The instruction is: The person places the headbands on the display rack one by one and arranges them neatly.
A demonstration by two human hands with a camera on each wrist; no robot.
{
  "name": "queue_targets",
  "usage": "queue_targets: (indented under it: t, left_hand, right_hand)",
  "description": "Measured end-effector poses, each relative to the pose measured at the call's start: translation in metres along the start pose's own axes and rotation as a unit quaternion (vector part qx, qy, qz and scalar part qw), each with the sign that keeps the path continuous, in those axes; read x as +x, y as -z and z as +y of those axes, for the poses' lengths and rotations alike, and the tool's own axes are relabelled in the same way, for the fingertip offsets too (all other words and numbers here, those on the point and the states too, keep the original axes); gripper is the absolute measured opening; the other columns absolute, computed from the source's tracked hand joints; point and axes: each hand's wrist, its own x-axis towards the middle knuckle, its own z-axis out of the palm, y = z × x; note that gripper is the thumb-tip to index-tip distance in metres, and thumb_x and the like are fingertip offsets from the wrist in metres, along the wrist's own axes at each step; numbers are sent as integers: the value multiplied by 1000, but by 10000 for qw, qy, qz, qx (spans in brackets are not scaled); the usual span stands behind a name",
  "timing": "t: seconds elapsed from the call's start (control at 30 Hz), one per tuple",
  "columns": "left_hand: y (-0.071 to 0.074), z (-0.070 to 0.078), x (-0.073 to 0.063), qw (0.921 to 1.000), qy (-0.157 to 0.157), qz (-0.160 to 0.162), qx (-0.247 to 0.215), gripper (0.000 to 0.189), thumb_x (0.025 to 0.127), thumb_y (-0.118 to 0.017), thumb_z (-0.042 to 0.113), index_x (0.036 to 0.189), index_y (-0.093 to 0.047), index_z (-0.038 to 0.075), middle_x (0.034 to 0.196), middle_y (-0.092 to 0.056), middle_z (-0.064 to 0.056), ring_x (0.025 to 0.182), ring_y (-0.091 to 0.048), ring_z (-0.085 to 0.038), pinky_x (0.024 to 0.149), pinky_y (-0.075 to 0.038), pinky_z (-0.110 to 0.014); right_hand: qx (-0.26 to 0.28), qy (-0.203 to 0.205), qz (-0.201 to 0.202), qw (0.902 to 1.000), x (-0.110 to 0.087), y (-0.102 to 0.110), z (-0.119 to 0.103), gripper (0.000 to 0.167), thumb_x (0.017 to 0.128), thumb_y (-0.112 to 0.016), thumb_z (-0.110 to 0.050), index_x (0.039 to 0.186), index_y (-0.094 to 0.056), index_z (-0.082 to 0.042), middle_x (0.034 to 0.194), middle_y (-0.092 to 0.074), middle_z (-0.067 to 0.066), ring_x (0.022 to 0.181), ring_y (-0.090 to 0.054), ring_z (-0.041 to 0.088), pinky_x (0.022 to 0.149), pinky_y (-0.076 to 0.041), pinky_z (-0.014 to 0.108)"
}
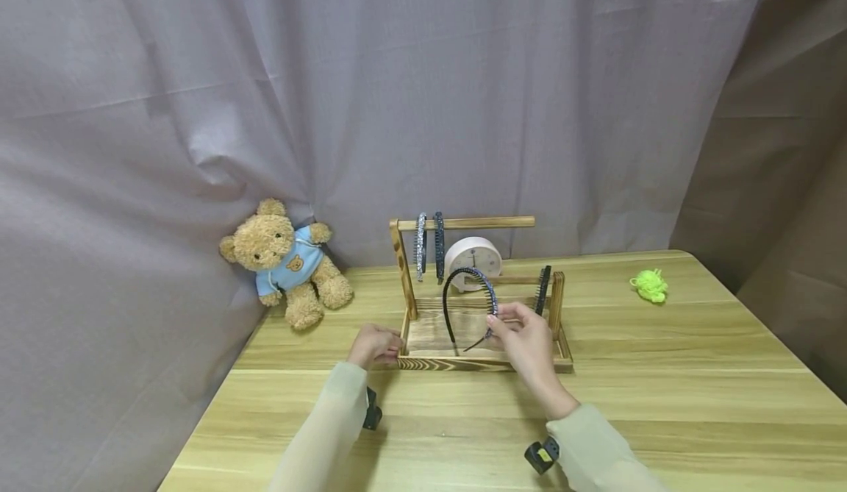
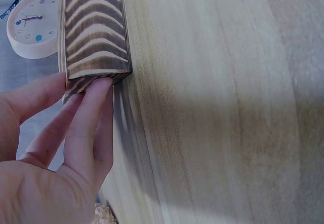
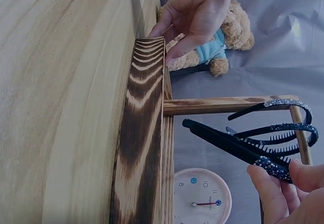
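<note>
My right hand (image 1: 526, 337) pinches a black toothed headband (image 3: 223, 142) with dark blue glitter between thumb and fingers, holding it in front of a wooden display stand (image 1: 456, 364). My left hand (image 1: 376, 345) grips the left front corner of the stand's base, the thumb and fingers around its end (image 2: 96, 36). From the stand's upper bar hang a silver glitter headband (image 1: 420, 246) and, beside it, a dark glitter headband (image 1: 440, 246). Another black headband (image 1: 542, 290) hangs on the lower bar, near the right post.
Behind the stand is a round white clock (image 1: 483, 253). A teddy bear (image 1: 291, 260) in a blue top leans against the grey curtain (image 1: 397, 95) at left. Some neon yellow-green yarn (image 1: 650, 285) lies on the wooden table (image 1: 662, 374) at right.
</note>
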Motion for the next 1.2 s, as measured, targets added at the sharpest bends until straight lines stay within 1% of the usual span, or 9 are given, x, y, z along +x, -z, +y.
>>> queue_targets:
  t: [0.17, 0.33, 0.5, 0.63, 0.77, 0.83, 0.93, 1.07, 1.2]
  left_hand:
    - [0, -1, 1, 10000, -14, -12, 15, 33, 84, -66, -5, 116, -65, -13, 92, -73, -19, 62, -61, -14, 65, -63, -32]
    - [0, -2, 1, 10000, -39, 6, 6, 33, 84, -65, -5, 115, -65, -13, 89, -73, -18, 61, -60, -13, 63, -62, -30]
    - [0, -1, -1, 10000, -27, 34, -8, 32, 84, -65, -6, 115, -65, -13, 91, -73, -20, 62, -60, -14, 63, -62, -30]
    - [-1, 0, -1, 10000, 1, 47, -20, 32, 84, -64, -6, 115, -65, -13, 93, -73, -21, 65, -62, -16, 65, -62, -30]
    - [-2, 2, -2, 10000, 13, 62, -24, 31, 85, -64, -6, 115, -64, -13, 93, -72, -21, 68, -64, -17, 67, -63, -31]
    - [-1, 2, -2, 10000, 33, 72, -38, 31, 84, -65, -6, 115, -65, -13, 93, -72, -20, 67, -63, -17, 66, -63, -31]
    - [-1, 2, -2, 10000, 40, 61, -46, 32, 84, -65, -6, 115, -65, -12, 92, -72, -20, 66, -63, -16, 66, -63, -31]
    - [-1, 2, -2, 10000, 33, 43, -40, 33, 84, -64, -6, 116, -64, -13, 92, -72, -20, 65, -62, -15, 66, -63, -31]
    - [-1, 2, -3, 10000, 57, 58, -28, 33, 84, -64, -5, 117, -64, -12, 92, -72, -19, 65, -61, -15, 67, -63, -31]
  right_hand:
    - [25, 78, 64, 9999, 0, -1, 2, 20, 88, -69, 0, 106, -65, 6, 103, -67, 23, 81, -72, 23, 65, -62, 23]
    - [-4, 225, 143, 9996, 1, -1, 2, 21, 88, -70, -1, 106, -65, 7, 101, -68, 23, 75, -70, 15, 63, -61, 23]
    - [29, 371, 319, 9988, 2, -1, 3, 19, 87, -69, 1, 104, -64, 7, 98, -67, 23, 71, -68, 9, 61, -61, 23]
    - [71, 476, 466, 9978, 3, 0, 4, 16, 87, -69, 2, 102, -63, 7, 97, -65, 23, 71, -66, 9, 62, -61, 21]
    - [143, 436, 502, 9977, 4, 2, 3, 18, 87, -69, 2, 103, -62, 8, 98, -64, 23, 73, -64, 9, 65, -62, 23]
    - [167, 385, 497, 9979, 5, 3, 3, 19, 87, -69, 2, 104, -62, 8, 99, -63, 22, 74, -64, 10, 67, -62, 25]
    - [141, 327, 537, 9979, 5, 5, 3, 20, 87, -69, 1, 105, -61, 8, 100, -62, 21, 75, -64, 11, 68, -62, 25]
    - [103, 360, 646, 9972, 6, 7, 5, 18, 87, -69, 1, 103, -62, 7, 98, -63, 22, 74, -64, 12, 68, -62, 25]
    - [118, 399, 734, 9964, 7, 10, 7, 17, 88, -68, 2, 101, -61, 7, 97, -62, 21, 73, -63, 11, 70, -63, 29]
